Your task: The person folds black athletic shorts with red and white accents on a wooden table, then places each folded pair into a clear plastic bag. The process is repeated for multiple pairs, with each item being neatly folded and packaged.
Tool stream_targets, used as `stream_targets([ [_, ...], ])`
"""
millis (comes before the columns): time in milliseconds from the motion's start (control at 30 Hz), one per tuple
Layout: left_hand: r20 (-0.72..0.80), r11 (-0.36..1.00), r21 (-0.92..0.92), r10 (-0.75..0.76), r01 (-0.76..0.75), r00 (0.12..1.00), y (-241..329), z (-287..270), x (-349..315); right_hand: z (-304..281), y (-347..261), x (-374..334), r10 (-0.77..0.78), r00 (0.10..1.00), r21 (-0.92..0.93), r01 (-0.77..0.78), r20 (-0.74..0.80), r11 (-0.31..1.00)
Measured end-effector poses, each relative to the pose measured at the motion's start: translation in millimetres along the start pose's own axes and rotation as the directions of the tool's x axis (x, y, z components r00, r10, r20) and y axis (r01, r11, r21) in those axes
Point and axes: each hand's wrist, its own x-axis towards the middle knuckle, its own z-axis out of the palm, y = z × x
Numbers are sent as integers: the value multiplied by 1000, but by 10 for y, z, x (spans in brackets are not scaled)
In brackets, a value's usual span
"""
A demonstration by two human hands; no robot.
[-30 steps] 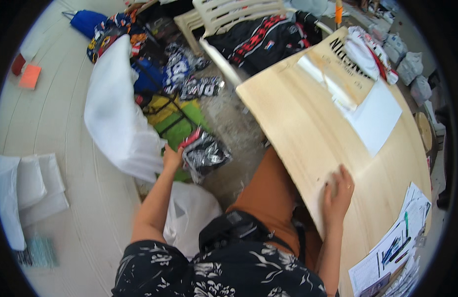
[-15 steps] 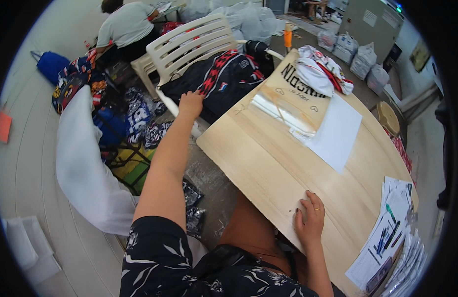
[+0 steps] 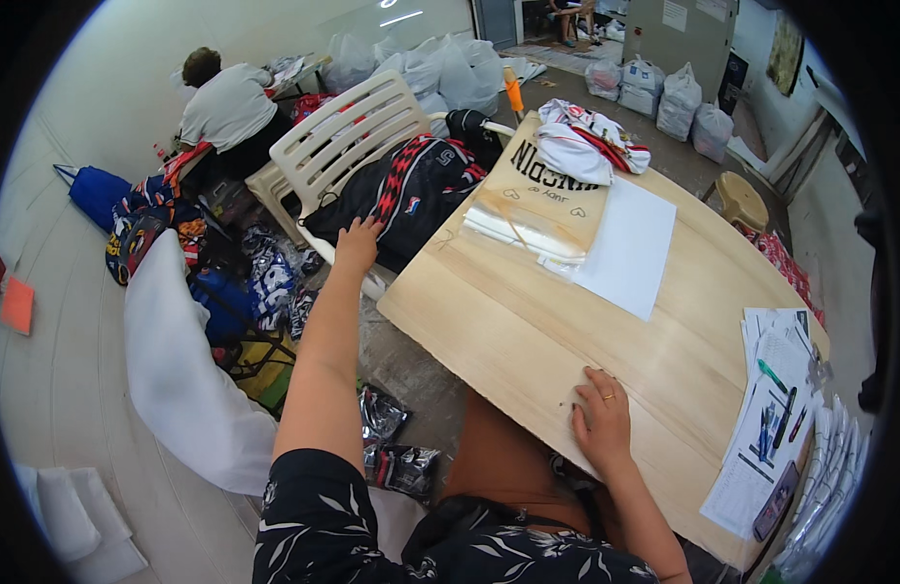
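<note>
My left hand (image 3: 358, 243) reaches forward to the white plastic chair (image 3: 348, 131). Its fingers are stretched out over the near edge of a black jersey (image 3: 401, 200) with a red zigzag stripe, which lies bunched on the seat. The fingertips seem to touch the cloth; their undersides are hidden. On the wooden table (image 3: 469, 321) rests my right hand (image 3: 603, 419), a ring on one finger, fingers apart and nothing in them. Beyond it lie a white sheet of paper (image 3: 640, 253), a yellowed plastic-wrapped packet (image 3: 542, 219) and a white and red garment (image 3: 591, 141).
Papers with several pens (image 3: 769, 428) and a phone (image 3: 776, 501) lie at the table's right, beside stacked plastic packets (image 3: 825, 487). A person (image 3: 236, 107) sits bent over at the far left. Filled plastic bags (image 3: 679, 102) stand at the back. Wrapped clothes (image 3: 270, 282) lie on the floor.
The view has shifted a little, so the table and chair sit slightly differently in it. My left hand stays at the jersey and my right hand stays on the table.
</note>
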Motion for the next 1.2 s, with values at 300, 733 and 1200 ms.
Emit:
stream_targets([
  [300,191,976,200,-129,90,973,130,202,323,-6,-15,-8,7,1000,17,-6,-12,1000],
  [733,-294,613,-788,-292,-58,910,503,-2148,680,-163,-196,161,198,980,285,-197,25,938],
  [1200,-618,-34,-699,532,-715,579,1977,-4518,-22,-2237,-539,-191,323,884,349,-200,-339,915],
])
